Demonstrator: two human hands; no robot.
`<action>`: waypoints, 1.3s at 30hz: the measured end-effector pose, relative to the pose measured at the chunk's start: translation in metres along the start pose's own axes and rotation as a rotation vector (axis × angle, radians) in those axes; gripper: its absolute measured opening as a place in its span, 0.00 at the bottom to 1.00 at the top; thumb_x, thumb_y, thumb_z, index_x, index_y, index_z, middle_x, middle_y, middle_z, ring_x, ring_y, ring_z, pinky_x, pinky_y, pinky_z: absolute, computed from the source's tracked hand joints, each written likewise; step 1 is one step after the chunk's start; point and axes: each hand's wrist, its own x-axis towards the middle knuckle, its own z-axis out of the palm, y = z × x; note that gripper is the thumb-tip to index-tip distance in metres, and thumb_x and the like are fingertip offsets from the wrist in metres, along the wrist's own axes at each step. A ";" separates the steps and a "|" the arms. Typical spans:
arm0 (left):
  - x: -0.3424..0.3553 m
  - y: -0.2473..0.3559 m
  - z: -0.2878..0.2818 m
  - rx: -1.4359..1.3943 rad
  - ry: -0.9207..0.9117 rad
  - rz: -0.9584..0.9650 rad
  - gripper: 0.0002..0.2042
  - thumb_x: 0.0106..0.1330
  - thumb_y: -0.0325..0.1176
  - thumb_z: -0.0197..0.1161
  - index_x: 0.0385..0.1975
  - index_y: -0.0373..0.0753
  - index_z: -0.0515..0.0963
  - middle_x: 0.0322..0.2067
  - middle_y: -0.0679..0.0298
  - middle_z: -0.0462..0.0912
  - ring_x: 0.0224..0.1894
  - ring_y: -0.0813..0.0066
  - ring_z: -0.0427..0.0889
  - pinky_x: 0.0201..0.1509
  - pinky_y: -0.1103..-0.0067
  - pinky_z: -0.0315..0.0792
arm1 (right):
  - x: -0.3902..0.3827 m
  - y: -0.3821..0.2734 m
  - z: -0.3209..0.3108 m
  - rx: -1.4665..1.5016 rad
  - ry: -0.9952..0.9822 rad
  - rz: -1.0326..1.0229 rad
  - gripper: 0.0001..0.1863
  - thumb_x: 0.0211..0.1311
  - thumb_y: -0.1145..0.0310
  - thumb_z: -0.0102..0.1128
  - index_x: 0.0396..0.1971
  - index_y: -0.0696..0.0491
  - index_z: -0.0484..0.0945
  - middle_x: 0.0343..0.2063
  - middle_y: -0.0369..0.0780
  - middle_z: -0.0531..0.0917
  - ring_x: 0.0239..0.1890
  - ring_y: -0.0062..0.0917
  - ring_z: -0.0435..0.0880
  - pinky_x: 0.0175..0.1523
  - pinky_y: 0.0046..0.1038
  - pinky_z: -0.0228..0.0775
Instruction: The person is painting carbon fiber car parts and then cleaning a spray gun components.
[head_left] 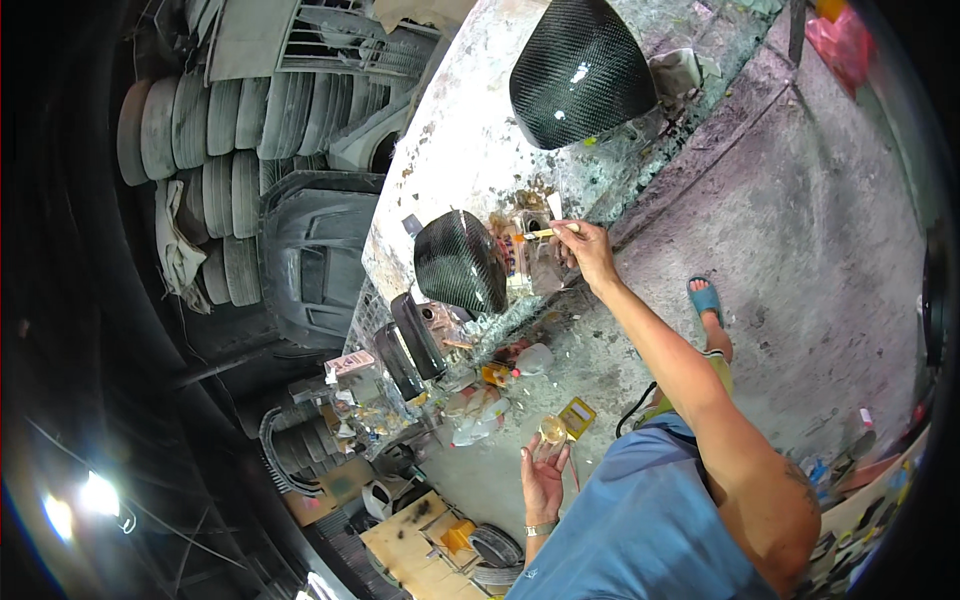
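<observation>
My right hand (588,252) grips the thin handle of a small paintbrush (541,234), its bristles pointing left. Just past the bristles stands a glossy black carbon-fibre-weave shell (458,260); I cannot tell whether the brush touches it. A larger curved shell (582,75) of the same weave rests farther up the pale, stained workbench (450,130). Lower down, my left hand (543,487) holds a small clear cup (552,430) with yellowish liquid, away from the bench. Jars and clutter (530,225) sit between the smaller shell and my right hand.
Two dark curved parts (410,340) lean near the bench end. Plastic bottles (478,415) and a yellow container (577,417) lie lower down. Stacked tyres (220,120) and a dark car panel (318,255) stand at left. My sandalled foot (705,300) is on the concrete floor (800,230).
</observation>
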 end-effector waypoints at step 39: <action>0.010 0.005 0.016 -0.014 0.013 -0.013 0.29 0.70 0.55 0.55 0.59 0.38 0.66 0.59 0.46 0.71 0.63 0.52 0.71 0.67 0.64 0.68 | -0.037 -0.019 0.025 -0.074 0.021 -0.112 0.12 0.67 0.64 0.62 0.45 0.52 0.84 0.32 0.35 0.87 0.29 0.12 0.76 0.30 0.19 0.68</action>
